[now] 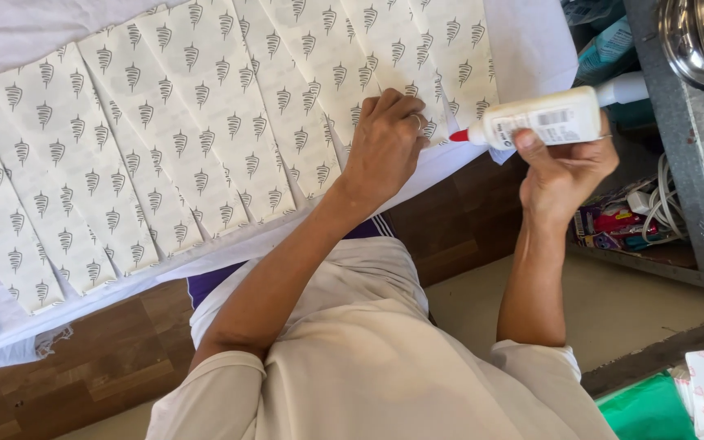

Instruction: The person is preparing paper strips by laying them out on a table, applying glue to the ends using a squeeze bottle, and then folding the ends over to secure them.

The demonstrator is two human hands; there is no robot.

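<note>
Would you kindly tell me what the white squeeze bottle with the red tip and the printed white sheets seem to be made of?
White squeeze bottle with red tip: likely plastic, smooth and slightly glossy, held in the right hand. Printed white sheets: probably matte paper, thin, flat, overlapping with crisp edges, pressed by the left hand.

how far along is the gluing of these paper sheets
Done: printed paper sheets lie overlapped in a row on the white cloth. In hand: the left hand presses the sheets' lower edge while the right hand aims the glue bottle there. No glue line shows, so how much remains is unclear.
</note>
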